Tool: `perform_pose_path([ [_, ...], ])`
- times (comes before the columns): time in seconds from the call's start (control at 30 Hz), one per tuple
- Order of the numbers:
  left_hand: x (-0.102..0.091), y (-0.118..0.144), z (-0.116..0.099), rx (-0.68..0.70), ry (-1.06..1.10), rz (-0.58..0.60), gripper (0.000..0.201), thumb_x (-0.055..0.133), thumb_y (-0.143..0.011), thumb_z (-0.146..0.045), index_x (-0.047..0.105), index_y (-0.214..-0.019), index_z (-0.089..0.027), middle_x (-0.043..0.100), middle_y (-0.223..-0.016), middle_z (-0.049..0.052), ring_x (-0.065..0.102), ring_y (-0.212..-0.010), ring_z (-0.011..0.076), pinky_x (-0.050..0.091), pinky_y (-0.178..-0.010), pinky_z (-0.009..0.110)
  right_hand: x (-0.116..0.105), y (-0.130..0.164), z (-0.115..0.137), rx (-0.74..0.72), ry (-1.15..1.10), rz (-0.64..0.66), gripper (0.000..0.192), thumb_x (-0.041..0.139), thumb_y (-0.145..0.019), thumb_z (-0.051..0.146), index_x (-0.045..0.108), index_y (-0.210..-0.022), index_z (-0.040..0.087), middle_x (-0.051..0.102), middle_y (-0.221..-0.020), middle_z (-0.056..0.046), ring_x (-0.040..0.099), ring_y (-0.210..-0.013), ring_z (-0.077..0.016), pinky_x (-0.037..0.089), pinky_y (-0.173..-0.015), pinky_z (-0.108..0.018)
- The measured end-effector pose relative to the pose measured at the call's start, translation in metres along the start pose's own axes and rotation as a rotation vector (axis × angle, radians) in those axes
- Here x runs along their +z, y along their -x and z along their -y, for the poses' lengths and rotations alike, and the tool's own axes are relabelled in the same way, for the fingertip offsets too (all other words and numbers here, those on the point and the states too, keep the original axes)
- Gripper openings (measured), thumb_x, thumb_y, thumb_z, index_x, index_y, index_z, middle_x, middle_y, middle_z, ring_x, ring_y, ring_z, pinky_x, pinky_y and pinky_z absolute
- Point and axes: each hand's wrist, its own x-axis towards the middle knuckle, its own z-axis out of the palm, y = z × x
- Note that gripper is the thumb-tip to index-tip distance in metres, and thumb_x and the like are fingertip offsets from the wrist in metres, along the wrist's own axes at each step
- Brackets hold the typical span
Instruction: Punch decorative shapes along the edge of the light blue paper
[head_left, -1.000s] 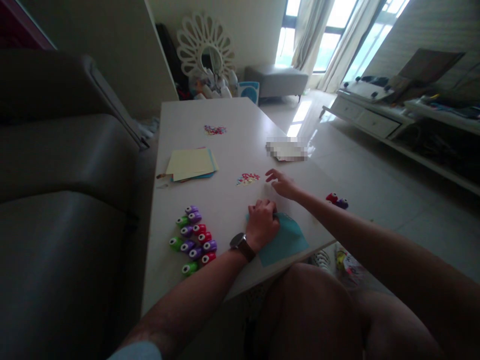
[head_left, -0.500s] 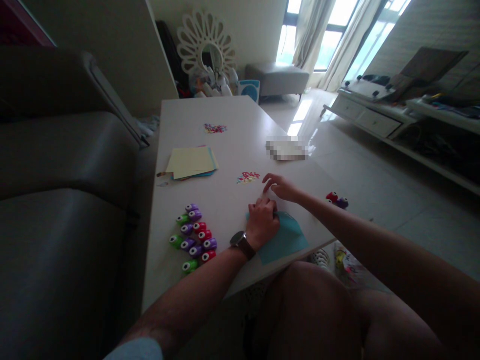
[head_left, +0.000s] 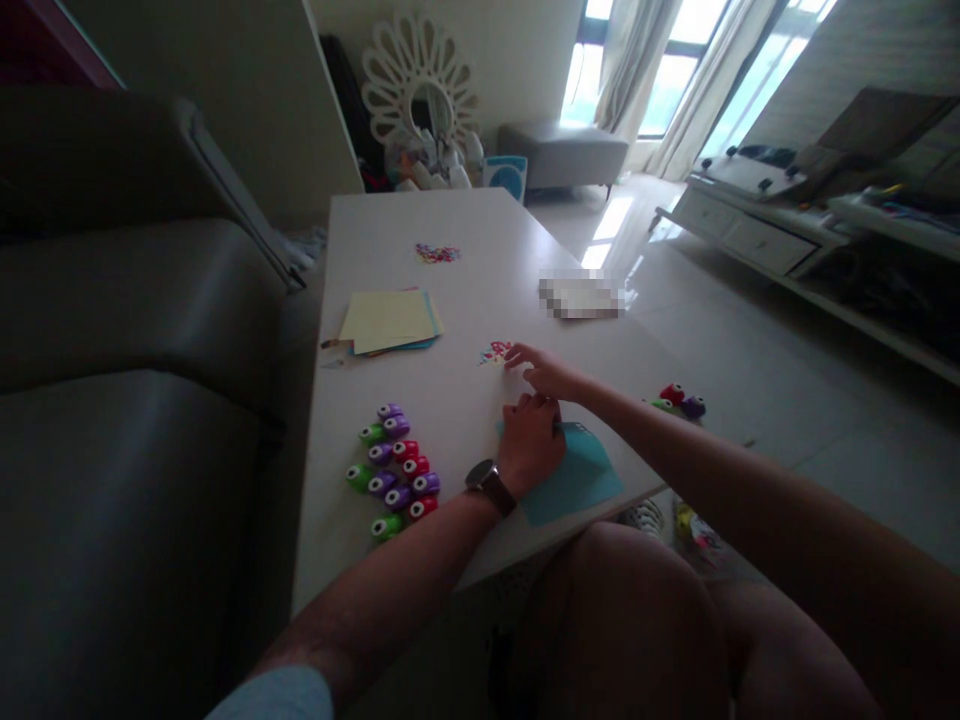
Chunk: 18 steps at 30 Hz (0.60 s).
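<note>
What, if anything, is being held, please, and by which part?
The left hand pins the blue sheet at its far edge; for the right hand, I cannot tell.

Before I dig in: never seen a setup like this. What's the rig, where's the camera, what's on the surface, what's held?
No machine here: just a person's two bare hands. Every picture comes from one camera worn on the person's head, looking forward and down.

The left hand, with a watch on its wrist, rests on a blue sheet; whether it grips anything is hidden. The right hand has its fingers apart at a pile of tiny colourful pieces; I see nothing clearly held.

Also on the white table: a stack of paper with pale yellow on top, a farther colourful pile, red, green and purple pieces with eye-like marks, and a pixelated pale item.
</note>
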Motion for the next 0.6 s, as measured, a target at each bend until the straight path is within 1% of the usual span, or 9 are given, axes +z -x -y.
perform_pose_path([
  [0.07,0.001,0.0,0.0,-0.004,-0.017,0.015,0.014,0.052,-0.083,-0.012,0.054,-0.09,-0.024,0.067,-0.106,0.007,0.056,-0.108,0.027,0.039,-0.089,0.045,-0.005,0.0,0.002,0.009,0.021,-0.057,0.057,0.048,-0.066,0.004,0.066,-0.115,0.024,0.071,-0.123,-0.007,0.061,-0.118,-0.0271,0.043,-0.106,-0.052],
  [0.13,0.002,0.0,0.001,-0.003,-0.035,0.02,0.015,0.052,-0.084,-0.013,0.053,-0.095,-0.024,0.066,-0.106,0.007,0.056,-0.109,0.0265,0.039,-0.092,0.045,-0.017,0.004,0.002,-0.001,0.042,-0.139,0.055,0.047,-0.068,0.006,0.068,-0.116,0.025,0.069,-0.123,-0.007,0.059,-0.121,-0.0282,0.042,-0.107,-0.053],
  [0.23,0.004,-0.001,0.001,-0.004,-0.027,0.006,0.023,0.053,-0.084,-0.014,0.051,-0.105,-0.024,0.065,-0.109,0.006,0.056,-0.111,0.0262,0.038,-0.096,0.044,-0.04,0.018,-0.001,-0.02,0.063,-0.202,0.048,0.049,-0.071,0.009,0.069,-0.112,0.025,0.07,-0.117,-0.007,0.061,-0.114,-0.0287,0.045,-0.103,-0.052],
  [0.33,0.005,-0.001,0.0,-0.018,0.009,0.002,0.031,0.053,-0.084,-0.014,0.05,-0.113,-0.024,0.066,-0.116,0.006,0.056,-0.115,0.0251,0.036,-0.099,0.043,-0.056,0.038,-0.004,-0.047,0.079,-0.229,0.034,0.052,-0.075,0.013,0.069,-0.103,0.023,0.072,-0.108,-0.008,0.064,-0.102,-0.027,0.049,-0.094,-0.047],
  [0.4,0.005,-0.002,0.0,-0.029,0.011,0.009,0.034,0.054,-0.084,-0.014,0.05,-0.116,-0.024,0.066,-0.118,0.006,0.056,-0.116,0.0247,0.036,-0.101,0.043,-0.06,0.05,-0.007,-0.056,0.073,-0.241,0.023,0.054,-0.077,0.016,0.068,-0.095,0.022,0.071,-0.1,-0.007,0.065,-0.091,-0.0238,0.051,-0.087,-0.043],
  [0.47,0.004,-0.002,0.0,-0.028,-0.008,0.013,0.034,0.055,-0.084,-0.015,0.05,-0.116,-0.024,0.066,-0.117,0.006,0.055,-0.116,0.0252,0.036,-0.101,0.043,-0.061,0.057,-0.007,-0.064,0.061,-0.248,0.017,0.055,-0.078,0.017,0.066,-0.09,0.021,0.069,-0.096,-0.007,0.065,-0.083,-0.0213,0.052,-0.082,-0.04],
  [0.6,0.004,0.0,-0.001,-0.002,-0.065,0.012,0.034,0.058,-0.086,-0.02,0.052,-0.118,-0.023,0.065,-0.117,0.007,0.054,-0.115,0.026,0.038,-0.099,0.043,-0.058,0.06,0.003,-0.104,0.056,-0.261,0.016,0.056,-0.078,0.017,0.065,-0.09,0.022,0.067,-0.097,-0.007,0.064,-0.082,-0.0212,0.051,-0.079,-0.04],
])
